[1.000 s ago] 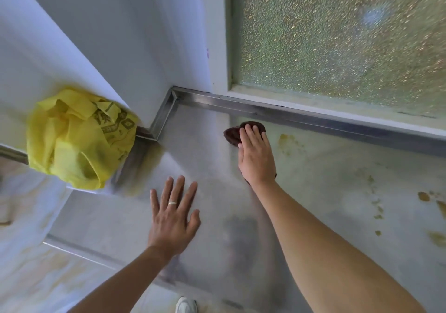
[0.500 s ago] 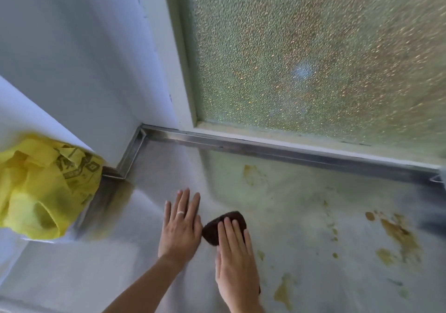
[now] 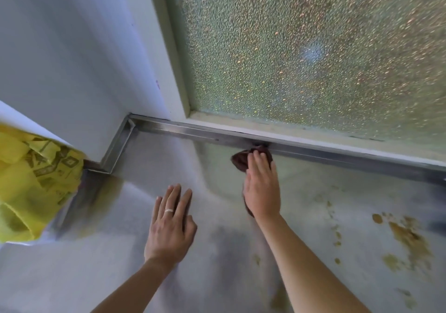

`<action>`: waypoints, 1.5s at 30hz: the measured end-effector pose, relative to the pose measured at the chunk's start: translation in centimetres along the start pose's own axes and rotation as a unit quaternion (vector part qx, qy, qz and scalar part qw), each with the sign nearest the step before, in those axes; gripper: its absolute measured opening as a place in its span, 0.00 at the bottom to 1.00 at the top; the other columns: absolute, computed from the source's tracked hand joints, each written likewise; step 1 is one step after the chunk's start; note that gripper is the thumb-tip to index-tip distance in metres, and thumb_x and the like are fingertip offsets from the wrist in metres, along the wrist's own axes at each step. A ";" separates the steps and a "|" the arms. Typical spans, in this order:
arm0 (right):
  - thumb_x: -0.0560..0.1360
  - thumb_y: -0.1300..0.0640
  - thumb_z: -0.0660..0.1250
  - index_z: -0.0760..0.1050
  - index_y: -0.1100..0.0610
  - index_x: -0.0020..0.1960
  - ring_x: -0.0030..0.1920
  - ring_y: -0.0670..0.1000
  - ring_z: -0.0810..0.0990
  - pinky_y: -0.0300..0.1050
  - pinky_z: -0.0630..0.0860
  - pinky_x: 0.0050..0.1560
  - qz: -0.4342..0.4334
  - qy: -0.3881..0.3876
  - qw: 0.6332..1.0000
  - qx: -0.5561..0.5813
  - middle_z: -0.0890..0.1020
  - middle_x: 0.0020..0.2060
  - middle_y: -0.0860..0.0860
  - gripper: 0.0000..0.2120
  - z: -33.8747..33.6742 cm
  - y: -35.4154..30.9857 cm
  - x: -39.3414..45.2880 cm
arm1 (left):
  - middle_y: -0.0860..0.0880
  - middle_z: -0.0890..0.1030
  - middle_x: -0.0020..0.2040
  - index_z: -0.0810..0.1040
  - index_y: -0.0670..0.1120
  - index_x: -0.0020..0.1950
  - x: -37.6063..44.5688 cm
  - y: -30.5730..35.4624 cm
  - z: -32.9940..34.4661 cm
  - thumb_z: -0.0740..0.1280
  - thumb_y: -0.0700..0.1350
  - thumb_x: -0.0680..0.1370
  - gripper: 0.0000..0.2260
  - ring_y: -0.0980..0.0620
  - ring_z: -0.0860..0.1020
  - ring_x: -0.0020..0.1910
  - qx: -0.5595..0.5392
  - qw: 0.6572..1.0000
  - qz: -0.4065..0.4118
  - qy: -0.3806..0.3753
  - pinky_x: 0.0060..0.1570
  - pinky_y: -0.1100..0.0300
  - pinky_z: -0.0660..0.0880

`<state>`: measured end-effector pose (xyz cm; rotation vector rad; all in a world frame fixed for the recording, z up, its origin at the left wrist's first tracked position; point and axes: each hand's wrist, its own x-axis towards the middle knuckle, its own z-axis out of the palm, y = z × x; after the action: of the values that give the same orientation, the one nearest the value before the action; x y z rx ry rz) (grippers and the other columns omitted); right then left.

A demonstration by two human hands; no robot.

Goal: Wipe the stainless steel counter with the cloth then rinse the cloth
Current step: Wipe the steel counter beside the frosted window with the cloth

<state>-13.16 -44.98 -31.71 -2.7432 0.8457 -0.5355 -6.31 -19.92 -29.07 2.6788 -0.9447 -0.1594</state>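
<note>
A dark brown cloth (image 3: 241,161) lies on the stainless steel counter (image 3: 149,167), pushed up against the raised metal back rim (image 3: 337,155) below the window. My right hand (image 3: 261,189) presses flat on the cloth with straight fingers and covers most of it. My left hand (image 3: 170,225), wearing a ring, rests flat on the bare counter to the left of the cloth, fingers spread and holding nothing. Yellow-brown stains (image 3: 407,238) mark the counter to the right.
A yellow plastic bag (image 3: 33,184) sits at the left edge beside a white wall (image 3: 72,71). A frosted window (image 3: 313,47) rises behind the counter. The metal rim turns a corner at the back left (image 3: 120,143).
My right hand has slid the cloth away from me, from beside my left hand up to the back rim. My left hand stays flat on the counter.
</note>
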 end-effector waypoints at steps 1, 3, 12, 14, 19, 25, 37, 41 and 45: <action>0.83 0.60 0.57 0.71 0.63 0.74 0.76 0.59 0.68 0.59 0.62 0.77 0.040 0.006 0.999 -0.017 0.73 0.74 0.58 0.21 -1.1 2.4 -0.7 | 0.47 0.60 0.81 0.63 0.50 0.80 -0.1 0.0 0.0 0.61 0.48 0.79 0.28 0.50 0.51 0.82 -0.002 1.000 0.000 0.000 0.80 0.46 0.50; 0.82 0.62 0.56 0.72 0.64 0.73 0.74 0.60 0.71 0.60 0.66 0.74 0.120 0.020 0.992 -0.036 0.75 0.72 0.60 0.20 -3.4 6.9 -2.1 | 0.46 0.61 0.81 0.64 0.50 0.80 0.0 0.0 0.0 0.62 0.48 0.79 0.28 0.49 0.52 0.82 -0.002 1.000 0.000 0.002 0.80 0.46 0.49; 0.81 0.64 0.63 0.77 0.62 0.66 0.61 0.59 0.78 0.51 0.73 0.65 0.114 0.039 0.991 0.066 0.81 0.61 0.58 0.15 -8.8 -3.2 -7.6 | 0.42 0.61 0.80 0.64 0.46 0.79 -0.4 -0.3 -0.7 0.54 0.49 0.81 0.26 0.44 0.54 0.81 0.009 0.999 0.020 -0.025 0.80 0.43 0.49; 0.82 0.58 0.62 0.75 0.58 0.70 0.69 0.56 0.76 0.55 0.74 0.67 0.019 -0.053 0.997 0.051 0.78 0.69 0.55 0.18 -6.7 -8.2 -12.1 | 0.42 0.62 0.80 0.65 0.44 0.79 -1.5 0.1 -0.7 0.54 0.47 0.81 0.25 0.43 0.55 0.81 0.029 0.998 0.043 -0.022 0.80 0.42 0.48; 0.86 0.49 0.50 0.63 0.54 0.80 0.82 0.51 0.56 0.56 0.58 0.79 -0.050 -0.095 0.994 0.010 0.62 0.80 0.50 0.24 -4.1 -9.4 -14.4 | 0.44 0.59 0.82 0.59 0.46 0.81 -3.0 1.3 -0.1 0.52 0.46 0.81 0.27 0.46 0.52 0.82 0.046 0.998 0.039 -0.034 0.79 0.43 0.50; 0.84 0.56 0.58 0.69 0.59 0.76 0.78 0.57 0.65 0.57 0.61 0.78 -0.017 -0.041 0.999 -0.011 0.70 0.76 0.55 0.21 -3.3 -1.2 -6.6 | 0.45 0.60 0.81 0.60 0.46 0.81 -3.1 1.4 0.2 0.58 0.46 0.81 0.27 0.46 0.53 0.82 0.050 0.998 0.036 -0.023 0.80 0.43 0.51; 0.83 0.57 0.57 0.66 0.60 0.78 0.79 0.59 0.62 0.57 0.57 0.80 0.063 -0.071 0.995 0.019 0.67 0.78 0.56 0.24 -3.2 -2.0 -8.7 | 0.44 0.64 0.80 0.64 0.45 0.79 -2.7 1.7 0.2 0.56 0.46 0.80 0.26 0.45 0.56 0.81 0.019 0.999 0.027 -0.008 0.80 0.43 0.51; 0.81 0.57 0.59 0.66 0.59 0.78 0.80 0.57 0.60 0.56 0.57 0.79 0.014 -0.092 0.992 0.080 0.67 0.78 0.55 0.25 -3.2 -11.3 -16.3 | 0.43 0.62 0.80 0.63 0.44 0.79 -2.7 1.4 -0.1 0.52 0.46 0.79 0.27 0.45 0.54 0.81 -0.005 0.999 0.035 -0.034 0.80 0.43 0.48; 0.84 0.55 0.57 0.65 0.58 0.79 0.80 0.54 0.61 0.56 0.60 0.78 -0.045 -0.085 0.994 0.060 0.66 0.79 0.54 0.24 -4.4 -12.1 -20.3 | 0.42 0.61 0.80 0.64 0.42 0.78 -4.2 0.8 -0.8 0.46 0.47 0.80 0.27 0.44 0.54 0.81 -0.031 0.998 0.047 -0.042 0.80 0.43 0.48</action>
<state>-24.56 -23.89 -29.56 -2.6807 0.6303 -0.3488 -9.91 -17.64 -28.08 2.5824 -1.0702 -0.2791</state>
